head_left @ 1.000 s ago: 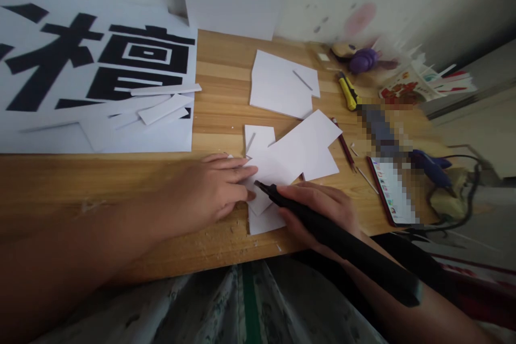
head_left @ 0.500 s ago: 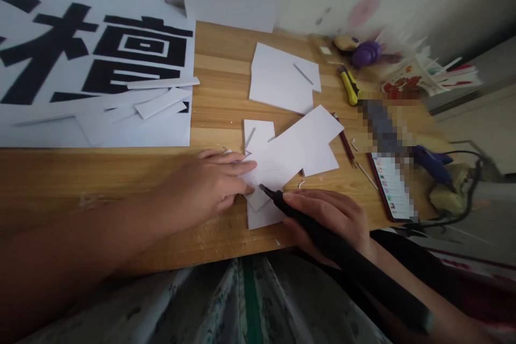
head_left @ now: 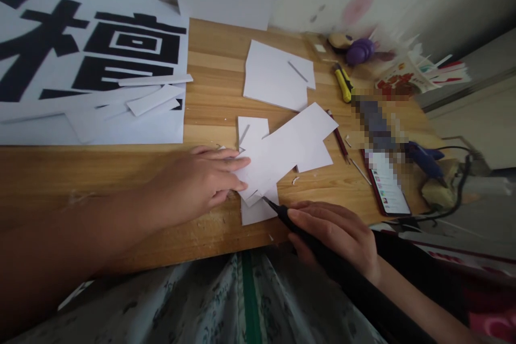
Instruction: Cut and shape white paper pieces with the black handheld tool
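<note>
My left hand (head_left: 212, 177) lies with its fingers stretched out, pressing on the lower left of a white strip of board (head_left: 296, 134). Wrapped round the thick black handle of a craft knife (head_left: 312, 244) is my right hand (head_left: 338, 228). The knife's narrow blade points up and left, at the strip's lower end. A short dark slit runs across that end, close to my left fingertips. Under the strip lie other white board pieces (head_left: 260, 214), partly covered by it.
Left on the wooden table (head_left: 213, 86) lies a sheet with large black characters (head_left: 155, 54), with white offcuts (head_left: 155, 99) on it. Another white board (head_left: 274, 72) is at the back. Rightward are a yellow cutter (head_left: 342, 83), a dark red pencil (head_left: 338, 137), a phone (head_left: 387, 185) and a blue glue gun (head_left: 425, 160).
The knife tip has moved from over the strip near my left fingers down and right to its lower edge. A short slit now shows there. My view has shifted slightly.
</note>
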Tool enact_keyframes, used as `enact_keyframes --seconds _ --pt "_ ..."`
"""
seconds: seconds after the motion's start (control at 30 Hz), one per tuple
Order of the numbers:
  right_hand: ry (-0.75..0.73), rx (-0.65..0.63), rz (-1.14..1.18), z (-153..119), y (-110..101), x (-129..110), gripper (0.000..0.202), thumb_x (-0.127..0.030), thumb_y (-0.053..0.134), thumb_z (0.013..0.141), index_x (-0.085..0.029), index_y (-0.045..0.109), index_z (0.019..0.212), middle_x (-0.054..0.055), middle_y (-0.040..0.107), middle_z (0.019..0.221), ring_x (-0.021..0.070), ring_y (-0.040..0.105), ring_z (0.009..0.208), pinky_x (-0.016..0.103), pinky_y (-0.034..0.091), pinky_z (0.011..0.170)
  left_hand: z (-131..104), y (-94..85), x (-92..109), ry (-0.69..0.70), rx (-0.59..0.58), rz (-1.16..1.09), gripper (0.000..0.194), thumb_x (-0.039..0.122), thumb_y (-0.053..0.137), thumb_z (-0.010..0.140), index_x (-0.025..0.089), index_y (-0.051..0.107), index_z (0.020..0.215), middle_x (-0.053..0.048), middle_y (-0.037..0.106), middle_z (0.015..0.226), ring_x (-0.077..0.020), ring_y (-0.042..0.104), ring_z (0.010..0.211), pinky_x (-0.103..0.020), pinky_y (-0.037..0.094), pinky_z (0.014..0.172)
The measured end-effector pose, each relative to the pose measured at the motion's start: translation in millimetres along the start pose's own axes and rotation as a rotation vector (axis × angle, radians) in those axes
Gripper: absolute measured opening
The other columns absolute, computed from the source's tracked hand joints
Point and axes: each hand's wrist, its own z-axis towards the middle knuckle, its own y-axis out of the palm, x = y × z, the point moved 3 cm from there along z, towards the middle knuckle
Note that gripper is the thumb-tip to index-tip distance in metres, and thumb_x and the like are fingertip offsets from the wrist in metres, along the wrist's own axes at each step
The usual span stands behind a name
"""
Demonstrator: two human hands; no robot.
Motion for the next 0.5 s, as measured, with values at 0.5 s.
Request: enact_keyframes --seconds 0.5 --pt "0.281 0.13 0.116 -8.0 -22.1 13.3 0.027 -0.021 0.066 0.086 -0.027 0.067 0.112 0.004 0.077 0.082 0.0194 0.074 0.065 0.026 0.062 0.054 -2.4 -8.4 4.0 0.197 0.214 -0.091 0.026 0.003 0.05 0.084 0.019 0.067 0.093 -0.005 0.066 0.121 -0.0222 0.057 0.116 -0.04 0.047 0.103"
